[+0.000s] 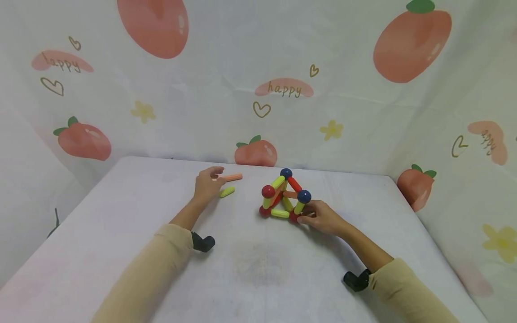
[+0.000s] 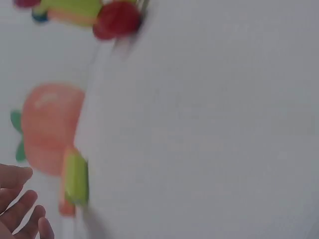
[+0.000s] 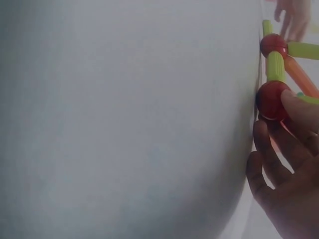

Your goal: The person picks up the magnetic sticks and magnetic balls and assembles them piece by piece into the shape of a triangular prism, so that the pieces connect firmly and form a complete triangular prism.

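Observation:
A built frame of balls and sticks stands on the table, with red balls below, a red ball [image 1: 268, 191] at upper left and blue balls [image 1: 304, 196] higher up. My right hand [image 1: 322, 217] pinches its lower right red ball [image 3: 273, 100] between thumb and fingers. To the left, my left hand [image 1: 208, 183] hovers by a loose orange stick [image 1: 233, 177] and a short yellow-green stick [image 1: 227, 192]. In the left wrist view, its fingers [image 2: 22, 206] are loosely spread, apart from the yellow-green stick [image 2: 77, 178], which partly hides the orange one.
The white-covered table [image 1: 258, 269] ends at a hanging cloth [image 1: 218, 98] printed with peaches, hearts and flowers. A black wrist mount [image 1: 203, 242] juts from the left sleeve, and another black mount [image 1: 357, 281] from the right sleeve.

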Available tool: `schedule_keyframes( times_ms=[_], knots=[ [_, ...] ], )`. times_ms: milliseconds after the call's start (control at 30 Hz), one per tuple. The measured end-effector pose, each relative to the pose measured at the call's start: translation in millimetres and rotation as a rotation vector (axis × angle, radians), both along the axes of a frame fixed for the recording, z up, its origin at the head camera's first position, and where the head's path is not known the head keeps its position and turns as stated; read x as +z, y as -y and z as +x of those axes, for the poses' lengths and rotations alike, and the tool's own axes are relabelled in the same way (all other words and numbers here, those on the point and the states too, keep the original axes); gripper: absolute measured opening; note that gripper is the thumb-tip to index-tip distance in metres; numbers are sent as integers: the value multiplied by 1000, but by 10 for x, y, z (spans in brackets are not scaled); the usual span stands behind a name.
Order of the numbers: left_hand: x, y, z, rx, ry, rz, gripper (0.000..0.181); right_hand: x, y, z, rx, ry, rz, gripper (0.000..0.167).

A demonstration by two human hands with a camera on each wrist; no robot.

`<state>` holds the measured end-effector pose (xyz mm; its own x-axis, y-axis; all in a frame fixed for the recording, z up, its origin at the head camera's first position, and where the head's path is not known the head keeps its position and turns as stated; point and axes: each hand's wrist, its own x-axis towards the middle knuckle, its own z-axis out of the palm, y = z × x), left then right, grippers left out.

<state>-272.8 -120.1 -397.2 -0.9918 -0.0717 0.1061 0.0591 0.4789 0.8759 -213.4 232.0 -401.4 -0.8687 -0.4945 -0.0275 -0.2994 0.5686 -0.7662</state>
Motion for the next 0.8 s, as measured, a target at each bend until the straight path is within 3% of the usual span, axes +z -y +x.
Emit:
schedule_keyframes(
  times_ms=[133, 233, 467, 600, 800],
  knots=[
    [-94, 170, -92, 63, 154, -13, 46, 1, 1, 6, 2, 11, -8, 38],
    [-144, 220, -131, 56, 199, -59, 50, 7, 6, 8, -1, 13, -8, 42],
    [-130, 213, -160, 10, 134, -199, 37, 10, 20, -15, 6, 39, -6, 41],
    [-122, 235, -145, -39, 96, -198, 32, 6, 18, -17, 4, 34, 6, 40],
    [-83, 351, -109, -129, -8, -123, 30, 13, 9, 3, 6, 33, -4, 41]
  ],
)
